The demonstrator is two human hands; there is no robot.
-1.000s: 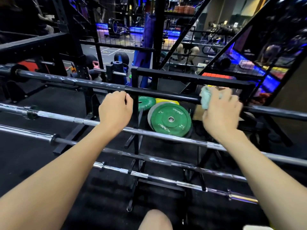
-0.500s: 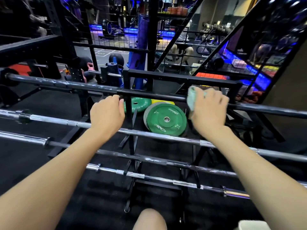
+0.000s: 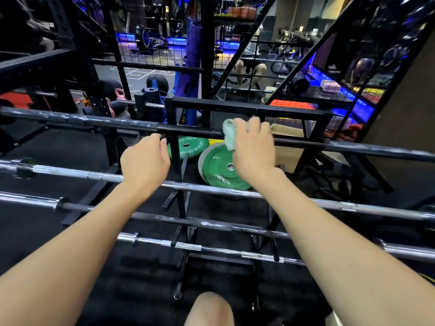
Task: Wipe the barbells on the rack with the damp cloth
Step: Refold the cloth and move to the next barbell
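Several barbells lie across a black rack. The top barbell is black and scuffed. Under it run a chrome barbell, a dark barbell and a second chrome barbell. My right hand presses a pale green cloth around the top barbell, just right of the rack's middle upright. Left of that upright, my left hand curls its fingers at the same bar. My palm hides most of the cloth.
Green weight plates lean on the floor behind the rack, under my right hand. A cardboard box sits to their right. Kettlebells and wire-mesh partitions stand beyond. My knee shows at the bottom edge.
My right hand has slid the cloth leftward along the top barbell, closing the gap to my left hand. My left hand has stayed by the middle upright.
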